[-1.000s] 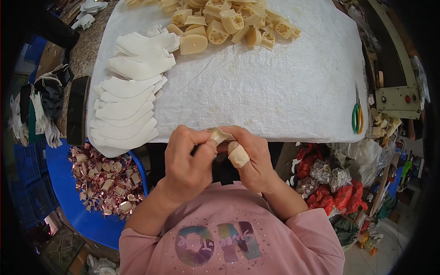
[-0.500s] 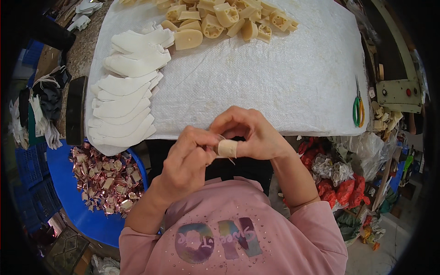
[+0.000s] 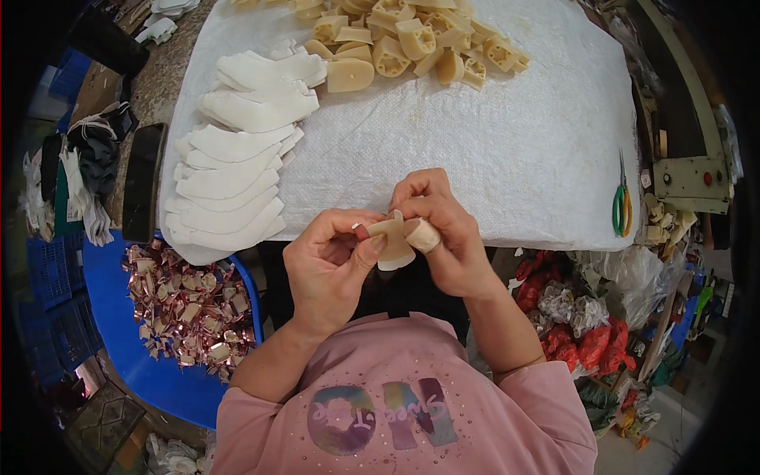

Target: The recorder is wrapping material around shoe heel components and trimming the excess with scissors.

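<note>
At table edge | both hands (image 3: 388,245) raised, pinching beige piece (image 3: 393,241)

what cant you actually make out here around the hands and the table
- Head view: the beige piece is mostly covered by the left hand and right hand; its full shape is hidden.
- The tan pile is cut off by the top edge.
- The scissors are too small to tell the blades.

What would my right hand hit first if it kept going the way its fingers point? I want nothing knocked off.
Probably the left hand: the right hand points left across the small beige piece both hold. Depth is unclear.
</note>
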`<state>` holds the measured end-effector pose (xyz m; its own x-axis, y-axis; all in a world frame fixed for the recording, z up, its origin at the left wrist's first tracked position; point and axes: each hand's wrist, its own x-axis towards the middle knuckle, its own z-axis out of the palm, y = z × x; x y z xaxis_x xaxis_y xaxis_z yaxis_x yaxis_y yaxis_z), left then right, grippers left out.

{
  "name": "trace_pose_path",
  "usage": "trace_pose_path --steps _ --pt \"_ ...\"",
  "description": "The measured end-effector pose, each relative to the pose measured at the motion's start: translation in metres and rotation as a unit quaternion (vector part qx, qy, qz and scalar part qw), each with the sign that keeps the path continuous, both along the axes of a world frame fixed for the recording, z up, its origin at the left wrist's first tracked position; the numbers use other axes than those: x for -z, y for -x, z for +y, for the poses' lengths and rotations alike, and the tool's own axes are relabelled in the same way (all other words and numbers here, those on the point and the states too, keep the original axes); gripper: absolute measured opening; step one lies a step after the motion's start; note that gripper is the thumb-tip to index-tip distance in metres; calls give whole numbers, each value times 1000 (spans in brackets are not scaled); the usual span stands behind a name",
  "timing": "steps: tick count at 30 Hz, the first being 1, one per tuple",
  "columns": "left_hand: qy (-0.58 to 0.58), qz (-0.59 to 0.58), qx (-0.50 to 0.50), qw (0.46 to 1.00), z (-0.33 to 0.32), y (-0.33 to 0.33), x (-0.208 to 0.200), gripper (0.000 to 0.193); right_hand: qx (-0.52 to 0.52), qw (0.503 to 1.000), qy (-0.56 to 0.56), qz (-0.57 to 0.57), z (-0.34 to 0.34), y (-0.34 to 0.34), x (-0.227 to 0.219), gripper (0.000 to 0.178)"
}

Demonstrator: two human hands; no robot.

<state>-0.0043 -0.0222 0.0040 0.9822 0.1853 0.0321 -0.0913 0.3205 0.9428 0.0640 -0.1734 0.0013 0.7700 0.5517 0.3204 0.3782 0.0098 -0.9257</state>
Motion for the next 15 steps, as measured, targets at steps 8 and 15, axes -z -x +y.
trace_pose_path --steps 8,15 --pt "-42 5 -10 999 -2 -3 1 14 15 996 -18 84 5 5 1 22" --pt "-248 -87 -12 965 1 -4 1 17 105 983 61 -136 10 9 -5 15"
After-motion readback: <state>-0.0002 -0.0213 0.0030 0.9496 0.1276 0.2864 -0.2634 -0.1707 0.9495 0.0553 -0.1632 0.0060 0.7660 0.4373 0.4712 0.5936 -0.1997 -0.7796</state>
